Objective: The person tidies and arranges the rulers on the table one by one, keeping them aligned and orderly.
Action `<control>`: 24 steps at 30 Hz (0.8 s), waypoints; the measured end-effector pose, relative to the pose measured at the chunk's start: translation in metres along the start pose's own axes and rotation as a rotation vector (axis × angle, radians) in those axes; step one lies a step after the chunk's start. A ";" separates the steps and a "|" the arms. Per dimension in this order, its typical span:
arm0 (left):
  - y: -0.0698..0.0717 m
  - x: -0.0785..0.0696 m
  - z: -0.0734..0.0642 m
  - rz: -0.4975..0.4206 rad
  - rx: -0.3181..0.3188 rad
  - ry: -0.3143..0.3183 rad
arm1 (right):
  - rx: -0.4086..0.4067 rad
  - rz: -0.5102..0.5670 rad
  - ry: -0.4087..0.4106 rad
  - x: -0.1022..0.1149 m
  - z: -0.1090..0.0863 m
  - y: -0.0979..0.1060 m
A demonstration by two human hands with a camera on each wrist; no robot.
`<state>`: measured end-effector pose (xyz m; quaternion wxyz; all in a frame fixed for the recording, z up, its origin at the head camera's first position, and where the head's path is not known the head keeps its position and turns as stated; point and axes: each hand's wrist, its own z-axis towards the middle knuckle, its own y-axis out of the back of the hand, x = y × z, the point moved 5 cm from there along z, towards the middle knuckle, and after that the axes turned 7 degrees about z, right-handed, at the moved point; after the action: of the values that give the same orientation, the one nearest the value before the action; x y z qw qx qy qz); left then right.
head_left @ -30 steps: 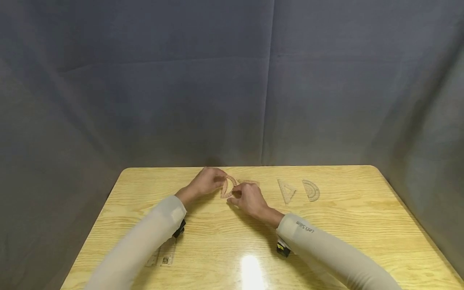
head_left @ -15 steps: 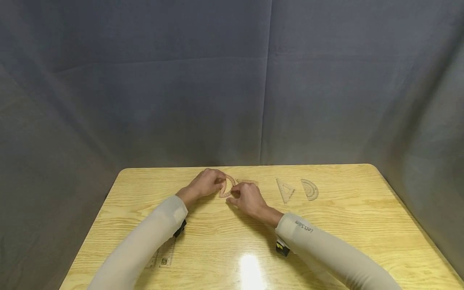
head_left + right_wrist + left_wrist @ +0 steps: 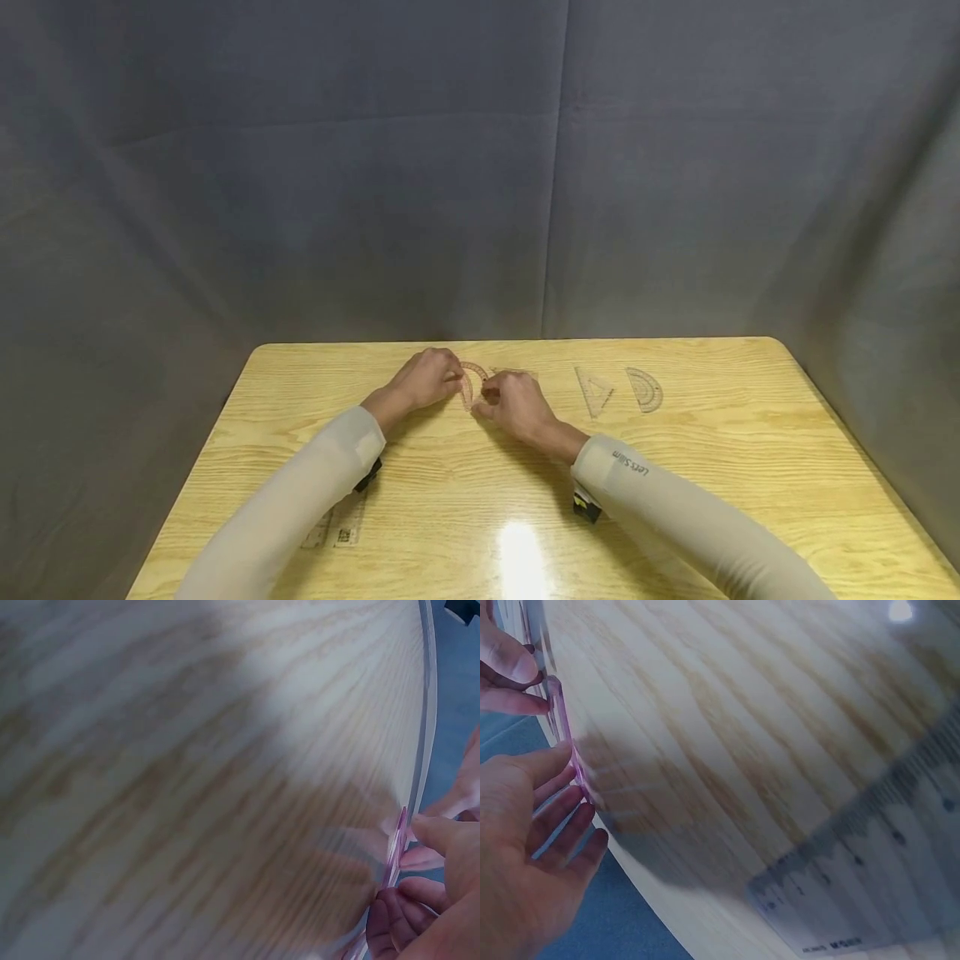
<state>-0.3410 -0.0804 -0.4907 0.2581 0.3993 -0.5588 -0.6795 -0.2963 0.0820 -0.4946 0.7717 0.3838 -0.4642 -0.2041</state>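
On the left, a pale sleeve (image 3: 285, 504) is reaching across the wooden table (image 3: 435, 517), with a black box (image 3: 369, 477) sitting under its cuff. A clear ruler (image 3: 347, 533) is lying on the wood beside that sleeve, partly hidden by it; in the left wrist view its printed numbers are showing along one edge. Farther up, the left hand (image 3: 427, 379) is pinching the left side of a pink protractor (image 3: 467, 392), thumb and fingers drawn narrow around its rim. The protractor is sitting between the two hands near the table's far edge, appearing almost edge-on in both wrist views. The right hand (image 3: 517, 404) is pinching the protractor's right side between thumb and curled fingers. Just behind that hand, a pinkish flat piece (image 3: 531, 372) is peeking out, too covered to tell its shape. To the right, a clear triangle (image 3: 588, 392) is lying flat, then a clear protractor (image 3: 645, 390) just beside it. The right sleeve (image 3: 675, 508), bearing dark lettering, is stretching in from the lower right.
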 end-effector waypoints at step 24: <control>0.002 -0.001 -0.027 0.009 -0.056 0.037 | 0.048 0.053 -0.021 -0.007 0.012 -0.001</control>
<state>-0.3178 -0.0948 -0.4902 0.2823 0.4019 -0.5365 -0.6862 -0.3103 0.0813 -0.4959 0.7625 0.3875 -0.4871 -0.1765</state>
